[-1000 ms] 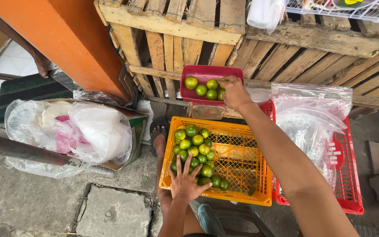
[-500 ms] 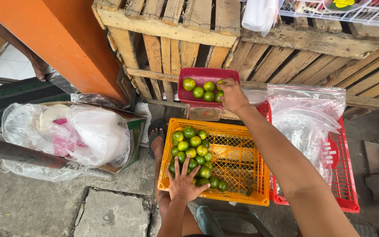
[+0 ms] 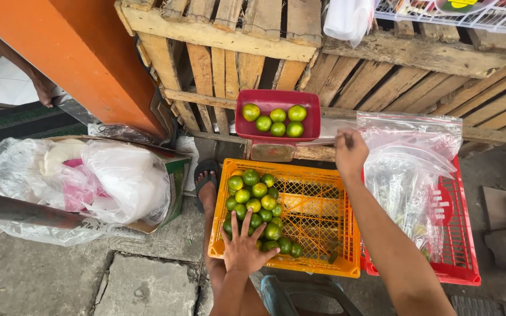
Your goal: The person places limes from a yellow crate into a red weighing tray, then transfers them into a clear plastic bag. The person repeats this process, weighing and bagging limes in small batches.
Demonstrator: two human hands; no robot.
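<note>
Here the left hand (image 3: 242,250) lies flat, fingers spread, palm down on the green limes (image 3: 254,206) at the near left corner of the orange crate (image 3: 317,210), gripping nothing. The right hand (image 3: 351,153) is stretched forward, loosely curled over the crate's far right corner beside the clear plastic bag (image 3: 408,169); whether it holds anything I cannot tell. Half a second ago it was at the red tray (image 3: 277,115); it has since drawn back rightward. The tray's long axis runs left to right.
</note>
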